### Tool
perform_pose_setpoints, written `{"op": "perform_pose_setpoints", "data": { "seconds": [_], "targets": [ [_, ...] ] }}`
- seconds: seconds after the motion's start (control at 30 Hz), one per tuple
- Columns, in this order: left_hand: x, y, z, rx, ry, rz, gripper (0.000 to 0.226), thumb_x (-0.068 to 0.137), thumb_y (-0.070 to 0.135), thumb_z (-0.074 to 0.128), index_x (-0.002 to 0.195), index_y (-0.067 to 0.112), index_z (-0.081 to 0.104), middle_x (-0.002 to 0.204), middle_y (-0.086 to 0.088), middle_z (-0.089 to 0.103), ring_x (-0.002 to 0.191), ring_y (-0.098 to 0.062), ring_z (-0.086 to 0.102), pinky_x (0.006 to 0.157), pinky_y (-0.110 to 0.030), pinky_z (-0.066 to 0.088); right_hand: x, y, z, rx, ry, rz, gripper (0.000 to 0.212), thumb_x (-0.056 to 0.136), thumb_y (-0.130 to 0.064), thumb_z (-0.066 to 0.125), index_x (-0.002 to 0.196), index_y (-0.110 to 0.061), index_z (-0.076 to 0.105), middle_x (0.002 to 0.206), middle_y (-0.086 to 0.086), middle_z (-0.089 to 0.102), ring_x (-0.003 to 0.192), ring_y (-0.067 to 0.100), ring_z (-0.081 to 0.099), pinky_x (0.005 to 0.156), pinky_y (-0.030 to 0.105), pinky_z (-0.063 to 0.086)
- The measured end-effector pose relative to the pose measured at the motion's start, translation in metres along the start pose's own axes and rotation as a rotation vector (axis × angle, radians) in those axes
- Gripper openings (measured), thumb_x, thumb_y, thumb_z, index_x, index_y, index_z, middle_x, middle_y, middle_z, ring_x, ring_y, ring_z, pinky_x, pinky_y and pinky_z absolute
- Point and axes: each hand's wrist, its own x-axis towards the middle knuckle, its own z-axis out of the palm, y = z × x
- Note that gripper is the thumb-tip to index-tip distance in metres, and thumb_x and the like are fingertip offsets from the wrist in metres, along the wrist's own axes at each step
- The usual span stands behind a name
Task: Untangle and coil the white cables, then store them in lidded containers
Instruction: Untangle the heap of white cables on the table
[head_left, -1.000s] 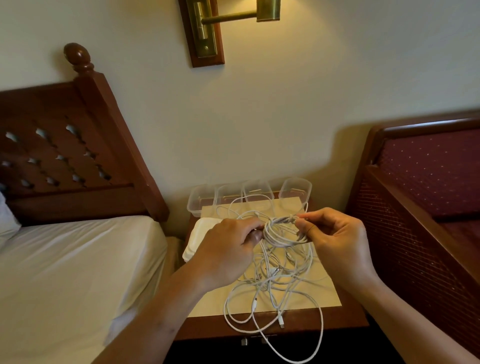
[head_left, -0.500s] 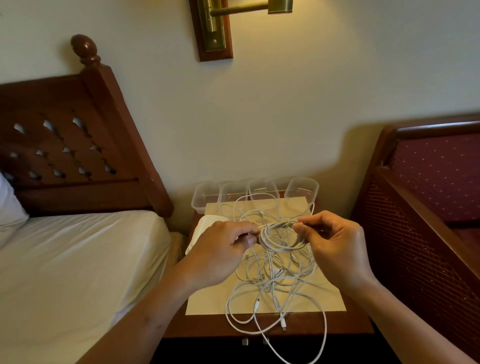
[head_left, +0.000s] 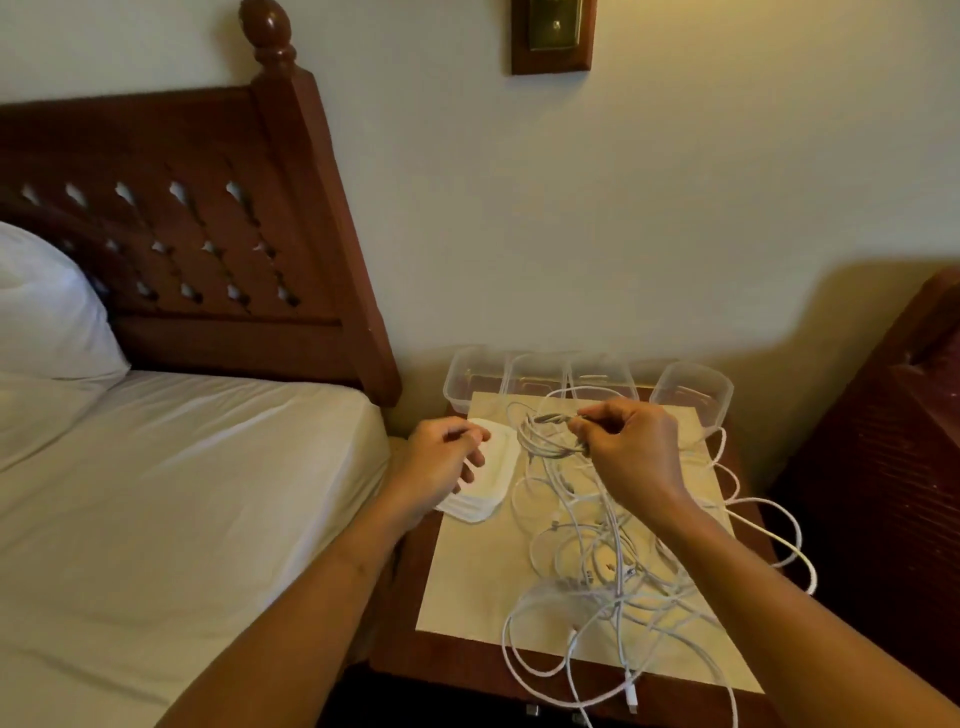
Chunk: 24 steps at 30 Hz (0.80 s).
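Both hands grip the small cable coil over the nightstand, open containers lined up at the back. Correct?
Not quite. In the head view only the right hand grips the small cable coil; the left hand is apart from it, over the stack of white lids. The rest holds: the coil is over the nightstand, and the open containers stand in a row at the back.

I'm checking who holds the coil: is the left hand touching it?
Apart. The head view shows white lids between the left hand and the coil, which only the right hand grips.
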Motion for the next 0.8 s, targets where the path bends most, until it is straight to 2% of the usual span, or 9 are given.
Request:
{"op": "perform_pose_setpoints", "data": {
  "seconds": [0.1, 0.13, 0.2, 0.33, 0.43, 0.53, 0.67, 0.73, 0.8],
  "targets": [
    [0.065, -0.026, -0.015, 0.074, 0.226, -0.078, 0.024, 0.105, 0.02, 0.055, 0.088, 0.024, 0.072, 0.078, -0.004, 0.071, 0.07, -0.02, 0.065, 0.07, -0.04, 0.058, 0.052, 0.003, 0.036, -0.083, 0.028, -0.026, 0.007, 0.092, -0.013, 0.075, 0.094, -0.01, 0.082, 0.075, -0.005, 0.072, 0.068, 0.006, 0.066, 0.066, 0.019, 0.056],
    [0.085, -0.033, -0.018, 0.098, 0.26, -0.104, 0.025, 0.104, 0.021, 0.056, 0.085, 0.028, 0.069, 0.081, -0.002, 0.071, 0.077, -0.02, 0.066, 0.077, -0.041, 0.06, 0.07, 0.004, 0.049, -0.12, 0.038, -0.029, 0.007, 0.092, -0.013, 0.075, 0.091, -0.01, 0.081, 0.072, -0.004, 0.071, 0.065, 0.004, 0.063, 0.06, 0.012, 0.049],
    [0.121, -0.046, -0.023, 0.175, 0.273, -0.117, 0.023, 0.104, 0.022, 0.054, 0.085, 0.029, 0.066, 0.091, 0.0, 0.071, 0.087, -0.02, 0.067, 0.084, -0.043, 0.061, 0.105, 0.01, 0.077, -0.183, 0.023, -0.034, 0.01, 0.093, -0.013, 0.074, 0.085, -0.009, 0.079, 0.072, 0.0, 0.071, 0.061, 0.006, 0.06, 0.053, 0.012, 0.042],
    [0.176, -0.061, -0.023, 0.293, 0.203, -0.123, 0.023, 0.105, 0.02, 0.045, 0.099, 0.019, 0.067, 0.097, -0.002, 0.067, 0.086, -0.021, 0.063, 0.079, -0.04, 0.059, 0.168, 0.03, 0.135, -0.304, -0.032, -0.057, 0.011, 0.094, -0.013, 0.072, 0.085, -0.01, 0.078, 0.074, 0.003, 0.071, 0.067, 0.017, 0.065, 0.065, 0.032, 0.056],
    [0.206, -0.073, -0.018, 0.283, 0.155, -0.184, 0.027, 0.107, 0.026, 0.041, 0.105, 0.017, 0.065, 0.097, -0.003, 0.064, 0.087, -0.025, 0.064, 0.083, -0.045, 0.061, 0.203, 0.045, 0.172, -0.442, -0.095, -0.076, 0.01, 0.094, -0.015, 0.07, 0.096, -0.015, 0.08, 0.091, 0.008, 0.075, 0.079, 0.026, 0.069, 0.075, 0.044, 0.062],
    [0.225, -0.086, -0.013, 0.283, 0.125, -0.203, 0.027, 0.105, 0.023, 0.042, 0.102, 0.014, 0.067, 0.094, -0.005, 0.064, 0.087, -0.027, 0.064, 0.081, -0.044, 0.06, 0.224, 0.06, 0.197, -0.538, -0.169, -0.065, 0.014, 0.096, -0.013, 0.067, 0.103, -0.012, 0.079, 0.1, 0.012, 0.073, 0.086, 0.031, 0.068, 0.077, 0.041, 0.059],
    [0.234, -0.096, -0.011, 0.269, 0.149, -0.18, 0.022, 0.101, 0.015, 0.047, 0.086, 0.013, 0.063, 0.077, -0.004, 0.058, 0.072, -0.025, 0.059, 0.061, -0.034, 0.049, 0.236, 0.078, 0.218, -0.646, -0.25, -0.077, 0.018, 0.098, -0.003, 0.06, 0.102, -0.006, 0.077, 0.101, 0.014, 0.069, 0.082, 0.028, 0.061, 0.077, 0.037, 0.054],
    [0.236, -0.097, -0.011, 0.249, 0.164, -0.172, 0.021, 0.102, 0.017, 0.051, 0.089, 0.011, 0.066, 0.079, -0.005, 0.061, 0.076, -0.027, 0.064, 0.068, -0.04, 0.059, 0.237, 0.079, 0.223, -0.715, -0.292, -0.09, 0.016, 0.098, -0.006, 0.063, 0.103, -0.007, 0.078, 0.098, 0.014, 0.067, 0.081, 0.029, 0.062, 0.08, 0.039, 0.058],
    [0.236, -0.096, -0.011, 0.255, 0.175, -0.159, 0.022, 0.102, 0.017, 0.053, 0.085, 0.011, 0.065, 0.077, -0.004, 0.06, 0.078, -0.028, 0.066, 0.07, -0.043, 0.061, 0.238, 0.079, 0.227, -0.817, -0.362, -0.112, 0.013, 0.095, -0.013, 0.07, 0.105, -0.009, 0.078, 0.096, 0.013, 0.068, 0.081, 0.03, 0.066, 0.081, 0.04, 0.06]
  ]
}}
